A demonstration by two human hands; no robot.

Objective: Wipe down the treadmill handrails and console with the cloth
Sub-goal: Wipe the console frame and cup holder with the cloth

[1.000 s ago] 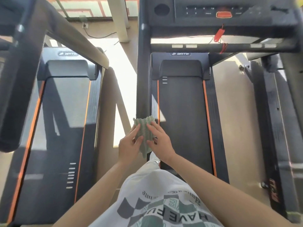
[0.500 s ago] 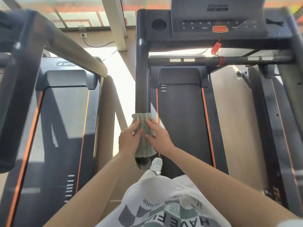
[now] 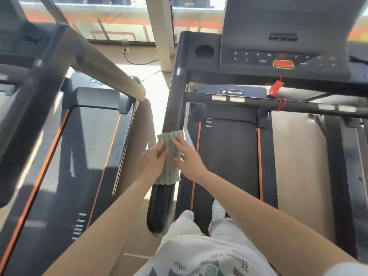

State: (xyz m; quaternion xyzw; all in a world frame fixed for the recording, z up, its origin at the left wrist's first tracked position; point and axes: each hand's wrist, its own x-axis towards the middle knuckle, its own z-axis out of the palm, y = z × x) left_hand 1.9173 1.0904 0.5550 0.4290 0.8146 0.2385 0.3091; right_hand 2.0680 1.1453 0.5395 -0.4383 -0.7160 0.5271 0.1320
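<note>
Treadmills stand side by side on a pale floor. A neighbouring treadmill fills the 9 o'clock side, and its pale rail slants across at 10 o'clock, blurred. At 1 o'clock sits the dark console with a red stop button and a round cup holder. Below it, a red safety clip hangs just above a black crossbar. The person's white shoes stand on the belt at 5 o'clock.

The top edge cuts off the console, and its key labels are too blurred to read. The cloth hides part of the rail, and both thumbs are out of sight.

A green ribbed cloth sits near the centre, draped over the black left handrail. Its long axis follows the rail, which runs from 12 o'clock down to a rounded end at 6 o'clock. The left hand curls its fingers over the cloth from 9 o'clock, gripping it to the rail. The right hand lays straight fingers flat on the cloth from 3 o'clock
</note>
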